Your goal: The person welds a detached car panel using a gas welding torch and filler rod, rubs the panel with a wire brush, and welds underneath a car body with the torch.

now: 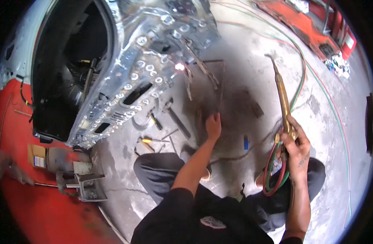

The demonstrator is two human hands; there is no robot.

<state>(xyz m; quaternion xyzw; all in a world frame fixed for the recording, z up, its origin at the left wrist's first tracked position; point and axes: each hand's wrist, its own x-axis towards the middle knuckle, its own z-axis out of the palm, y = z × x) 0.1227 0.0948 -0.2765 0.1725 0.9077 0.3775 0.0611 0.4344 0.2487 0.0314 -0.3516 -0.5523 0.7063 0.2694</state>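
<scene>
My left hand (213,127) is closed around the lower end of a thin bent rod (223,81). The rod rises from the fist, then turns left towards a glowing spot (179,66) on the edge of a bare metal vehicle panel (148,53). Whether rod and spot touch is unclear. In my right hand (295,143) is a brass gas torch (281,93), its curved tip pointing up and left, away from the panel. A red and a green hose loop below that hand. Locking pliers (202,67) hang from the panel's edge beside the glow.
Hammers (177,118) and other hand tools lie on the concrete floor under the panel. A blue object (246,142) lies between my feet. Hoses (335,105) curve along the right. Red equipment (300,24) stands at the upper right, a metal stand (91,188) at the lower left.
</scene>
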